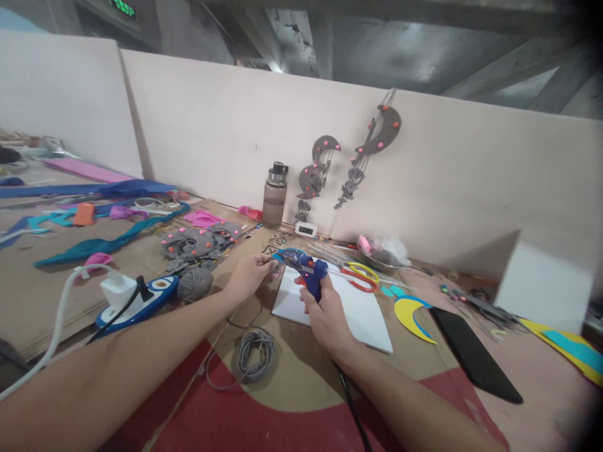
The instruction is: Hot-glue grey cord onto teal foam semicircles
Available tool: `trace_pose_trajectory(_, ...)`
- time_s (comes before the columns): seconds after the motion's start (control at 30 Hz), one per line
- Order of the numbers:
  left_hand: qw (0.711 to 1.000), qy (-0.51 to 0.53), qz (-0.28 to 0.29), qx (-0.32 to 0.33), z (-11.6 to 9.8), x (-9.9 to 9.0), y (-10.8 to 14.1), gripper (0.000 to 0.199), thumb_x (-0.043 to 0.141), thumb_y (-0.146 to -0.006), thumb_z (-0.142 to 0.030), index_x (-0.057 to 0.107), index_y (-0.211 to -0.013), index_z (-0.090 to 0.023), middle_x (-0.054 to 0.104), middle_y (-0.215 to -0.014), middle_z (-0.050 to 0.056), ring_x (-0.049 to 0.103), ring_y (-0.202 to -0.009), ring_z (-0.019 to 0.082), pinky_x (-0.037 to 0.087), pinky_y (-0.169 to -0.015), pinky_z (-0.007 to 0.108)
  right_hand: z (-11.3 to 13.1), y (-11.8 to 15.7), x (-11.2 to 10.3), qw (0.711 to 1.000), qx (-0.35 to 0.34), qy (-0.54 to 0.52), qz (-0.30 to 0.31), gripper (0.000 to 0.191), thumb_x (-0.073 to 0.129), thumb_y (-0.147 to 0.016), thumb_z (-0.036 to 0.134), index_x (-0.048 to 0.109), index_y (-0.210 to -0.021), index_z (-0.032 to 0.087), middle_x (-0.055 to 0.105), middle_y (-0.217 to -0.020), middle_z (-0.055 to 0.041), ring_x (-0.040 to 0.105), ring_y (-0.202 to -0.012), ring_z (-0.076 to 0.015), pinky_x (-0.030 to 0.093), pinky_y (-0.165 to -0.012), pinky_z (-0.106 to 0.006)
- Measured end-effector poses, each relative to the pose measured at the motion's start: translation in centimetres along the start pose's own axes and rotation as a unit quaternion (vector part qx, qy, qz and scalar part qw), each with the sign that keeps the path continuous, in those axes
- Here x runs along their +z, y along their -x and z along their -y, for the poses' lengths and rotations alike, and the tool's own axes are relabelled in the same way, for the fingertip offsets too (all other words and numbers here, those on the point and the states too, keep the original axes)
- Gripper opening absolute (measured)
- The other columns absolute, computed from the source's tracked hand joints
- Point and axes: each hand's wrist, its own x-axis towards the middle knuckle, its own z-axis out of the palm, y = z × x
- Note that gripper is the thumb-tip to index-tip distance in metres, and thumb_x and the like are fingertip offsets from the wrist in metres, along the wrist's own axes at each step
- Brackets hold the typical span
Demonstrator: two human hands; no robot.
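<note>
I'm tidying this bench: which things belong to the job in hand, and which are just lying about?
Likely in use: blue glue gun in the right hand; small blue piece in the left hand; white board beneath.

Apparently idle: bottle; digital clock; gray yarn ball.

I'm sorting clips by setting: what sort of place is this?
Probably a craft workspace: the right hand holds a blue glue gun, a grey ball of yarn sits on the worktable, and grey crescent-shaped ornaments hang against the pale partition.

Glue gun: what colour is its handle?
The glue gun has a blue handle; the head view shows it best.
</note>
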Motion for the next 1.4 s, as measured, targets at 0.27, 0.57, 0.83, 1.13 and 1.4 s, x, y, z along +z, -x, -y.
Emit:
trace_pose_trajectory(0.27, 1.0, 0.005, -0.01, -0.01, -0.15, -0.21, -0.08, 0.036, 0.078, -0.053, -0.042, 0.065, -0.071, -0.014, 0.067, -0.067, 0.004, 0.061, -0.06, 0.012, 0.05, -0.061, 0.024, 0.87, -0.2, -0.09, 0.999, -0.011, 0.039, -0.012, 0.027, 0.046, -0.087, 0.03, 0.052, -0.11, 0.018, 0.064, -0.097, -0.0071, 0.059, -0.086, -0.0196, 0.044, -0.079, -0.033)
trace_pose_trajectory(0.57, 1.0, 0.011, -0.008, -0.011, -0.59, 0.02, 0.34, 0.032, 0.077, -0.055, -0.039, 0.065, -0.07, -0.013, 0.066, -0.065, 0.002, 0.06, -0.058, 0.01, 0.05, -0.061, 0.023, 0.36, -0.18, 0.24, 0.998, -0.016, 0.062, -0.007, 0.028, 0.046, -0.086, 0.03, 0.05, -0.111, 0.019, 0.064, -0.098, -0.007, 0.058, -0.085, -0.0198, 0.044, -0.079, -0.033)
trace_pose_trajectory(0.83, 1.0, 0.026, 0.001, -0.012, -0.71, 0.02, 0.28, 0.034, 0.078, -0.054, -0.04, 0.065, -0.068, -0.011, 0.066, -0.064, 0.003, 0.059, -0.057, 0.01, 0.05, -0.06, 0.023, 0.56, -0.06, 0.23, 0.997, -0.006, 0.078, -0.004, 0.027, 0.046, -0.086, 0.031, 0.051, -0.111, 0.019, 0.064, -0.098, -0.0076, 0.059, -0.087, -0.0209, 0.044, -0.079, -0.034)
trace_pose_trajectory(1.13, 1.0, -0.006, -0.004, -0.013, -0.62, 0.03, 0.28, 0.034, 0.078, -0.053, -0.039, 0.066, -0.069, -0.012, 0.067, -0.066, 0.004, 0.06, -0.056, 0.01, 0.05, -0.061, 0.023, 0.4, 0.22, 0.22, 0.995, -0.012, 0.1, 0.001, 0.03, 0.045, -0.087, 0.029, 0.05, -0.114, 0.017, 0.063, -0.099, -0.0084, 0.057, -0.085, -0.0205, 0.044, -0.08, -0.034)
trace_pose_trajectory(1.4, 0.999, -0.044, 0.009, 0.01, -0.14, -0.23, 0.06, 0.033, 0.075, -0.058, -0.042, 0.068, -0.071, -0.012, 0.067, -0.067, 0.004, 0.06, -0.058, 0.011, 0.051, -0.063, 0.024, 0.64, 0.39, 0.26, 0.995, -0.011, 0.1, 0.001, 0.031, 0.045, -0.087, 0.03, 0.05, -0.115, 0.016, 0.063, -0.098, -0.0093, 0.057, -0.086, -0.0209, 0.043, -0.081, -0.035)
